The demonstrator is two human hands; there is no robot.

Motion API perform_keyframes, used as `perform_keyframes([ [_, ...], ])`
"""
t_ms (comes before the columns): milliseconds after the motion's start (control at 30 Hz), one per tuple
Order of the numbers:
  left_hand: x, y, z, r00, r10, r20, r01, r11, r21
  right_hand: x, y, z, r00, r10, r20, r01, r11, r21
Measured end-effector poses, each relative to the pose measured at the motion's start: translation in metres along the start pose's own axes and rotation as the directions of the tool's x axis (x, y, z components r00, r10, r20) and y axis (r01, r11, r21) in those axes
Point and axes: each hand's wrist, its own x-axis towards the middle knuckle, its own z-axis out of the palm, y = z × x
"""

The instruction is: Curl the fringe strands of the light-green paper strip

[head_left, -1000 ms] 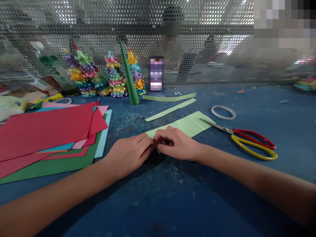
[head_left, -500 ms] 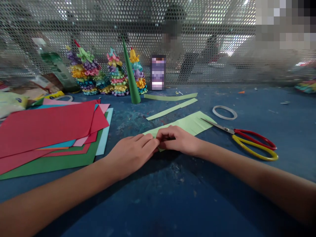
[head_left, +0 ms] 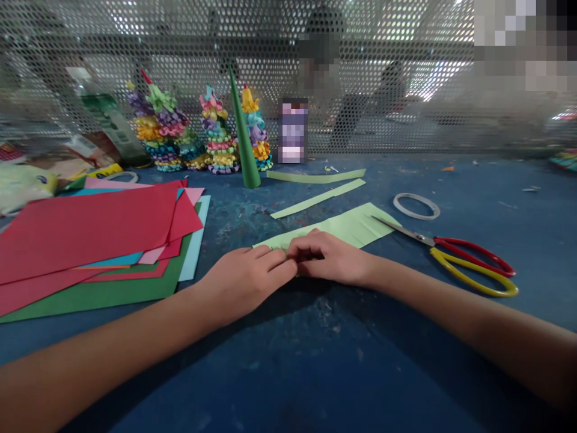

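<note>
A light green paper strip [head_left: 356,224] lies on the blue table, with its near left part under my hands. My left hand [head_left: 252,273] grips the strip's near edge, fingers bent and pressed together. Right beside it, my right hand [head_left: 322,255] pinches the same edge, its thumb and forefinger curled. The fingertips of both hands meet, and what lies beneath them is hidden. Scissors [head_left: 424,239] with one red and one yellow handle rest to the right, their blade tips over the strip's far end. Two narrow green strips [head_left: 318,198] lie beyond.
Coloured paper sheets [head_left: 90,234] are stacked at the left. Behind stand a green paper cone [head_left: 244,138], several curled-paper trees [head_left: 220,138], a phone [head_left: 293,132] and a bottle [head_left: 108,123]. A tape roll [head_left: 415,206] lies above the scissors. A perforated metal screen [head_left: 265,54] closes the back.
The view has shifted slightly, so most things sit a little further right. Both hands stay together on the green strip; its near corner below the fingers is now covered.
</note>
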Motion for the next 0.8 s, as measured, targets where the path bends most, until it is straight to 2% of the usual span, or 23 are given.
perform_keyframes([
  [167,0.002,-0.003,0.003,0.985,-0.164,0.045,0.169,0.971,-0.168,-0.005,0.001,0.006,0.978,-0.156,-0.141,0.116,0.96,-0.254],
  [233,0.003,-0.004,0.003,0.976,-0.207,0.07,0.218,0.944,-0.248,-0.007,0.001,0.007,0.966,-0.192,-0.174,0.121,0.928,-0.351],
  [400,0.003,-0.007,0.002,0.961,-0.256,0.108,0.278,0.884,-0.375,-0.006,-0.003,0.007,0.977,-0.125,-0.172,0.053,0.927,-0.371],
  [600,0.002,-0.004,0.002,0.968,-0.244,0.061,0.252,0.935,-0.25,-0.005,-0.011,0.007,0.986,-0.029,-0.162,-0.032,0.932,-0.362],
  [800,0.0,-0.002,0.002,0.973,-0.214,-0.084,0.212,0.977,-0.033,-0.005,-0.016,0.005,0.988,-0.005,-0.157,-0.053,0.929,-0.365],
])
